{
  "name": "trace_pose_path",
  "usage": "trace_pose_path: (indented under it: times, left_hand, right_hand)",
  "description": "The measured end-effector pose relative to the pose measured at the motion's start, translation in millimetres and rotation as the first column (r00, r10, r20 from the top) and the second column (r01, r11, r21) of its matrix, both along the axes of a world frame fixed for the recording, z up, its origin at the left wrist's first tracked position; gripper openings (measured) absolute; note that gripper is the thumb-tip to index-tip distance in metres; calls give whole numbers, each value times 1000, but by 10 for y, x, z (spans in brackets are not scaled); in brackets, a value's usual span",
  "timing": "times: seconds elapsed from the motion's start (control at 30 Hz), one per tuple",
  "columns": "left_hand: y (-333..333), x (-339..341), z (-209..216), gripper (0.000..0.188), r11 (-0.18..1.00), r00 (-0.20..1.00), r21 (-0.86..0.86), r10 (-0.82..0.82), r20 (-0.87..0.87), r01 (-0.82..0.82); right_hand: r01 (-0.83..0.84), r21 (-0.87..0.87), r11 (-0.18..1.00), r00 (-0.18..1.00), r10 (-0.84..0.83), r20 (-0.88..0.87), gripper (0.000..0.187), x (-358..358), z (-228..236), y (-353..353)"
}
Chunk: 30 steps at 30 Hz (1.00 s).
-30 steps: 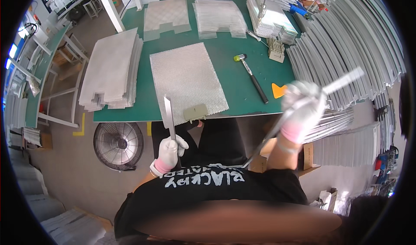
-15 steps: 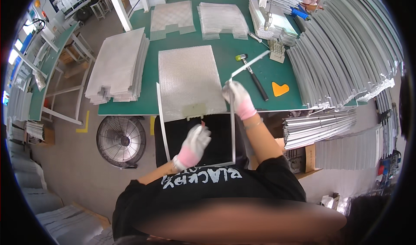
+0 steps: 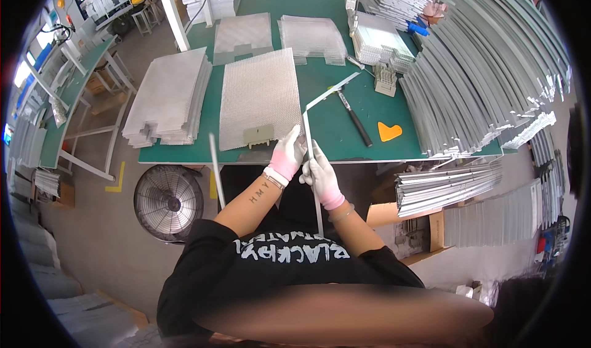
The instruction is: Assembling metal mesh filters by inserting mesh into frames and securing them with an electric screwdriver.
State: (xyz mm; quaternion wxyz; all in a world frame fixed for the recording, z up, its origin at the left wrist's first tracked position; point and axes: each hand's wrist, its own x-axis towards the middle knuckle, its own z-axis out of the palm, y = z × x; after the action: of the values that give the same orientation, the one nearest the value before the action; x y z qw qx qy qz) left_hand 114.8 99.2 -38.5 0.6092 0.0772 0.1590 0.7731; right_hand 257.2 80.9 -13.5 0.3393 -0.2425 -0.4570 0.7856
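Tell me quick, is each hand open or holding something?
Left hand: by the metal frame, can't tell if gripping.
Right hand: closed, holding the metal frame.

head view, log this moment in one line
left hand: beside frame; right hand: holding frame; mesh sheet: on table; hammer: on table

A black T-shirt (image 3: 289,274) with short, loose sleeves (image 3: 206,240) covers the torso, bold white lettering (image 3: 289,248) printed across its chest. The left hand (image 3: 287,153) and right hand (image 3: 321,176) wear white gloves with pink cuffs (image 3: 333,199). Next to the left cuff sits a white wristband (image 3: 275,176); dark tattooed letters (image 3: 259,193) mark the left forearm (image 3: 240,211). A slim bracelet (image 3: 343,213) rings the right forearm (image 3: 359,232). The trousers (image 3: 289,209) are black.
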Motion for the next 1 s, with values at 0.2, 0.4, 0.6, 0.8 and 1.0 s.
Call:
trace_pose_path:
  times: [0.2,0.4,0.6,0.8,1.0]
  left_hand:
    - [188,-48,80,26,994,994,-47,95,-59,-97]
    - [301,-147,-27,22,972,975,-173,124,-184,-157]
    - [246,-30,21,22,969,975,-185,131,-177,-164]
    - [-97,-240,-369,29,996,777,82,87,-624,-46]
    - [-1097,-715,725,38,979,468,2,99,-878,-204]
  right_hand:
    - [-12,-14,1000,997,13,80,58,17,65,125]
    - [-5,96,995,954,-24,299,60,16,117,-32]
    - [-23,115,993,967,-7,256,58,-69,233,222]
    - [-93,442,892,929,-83,361,42,-667,265,888]
    - [-237,49,970,881,193,431,22,-470,210,1224]
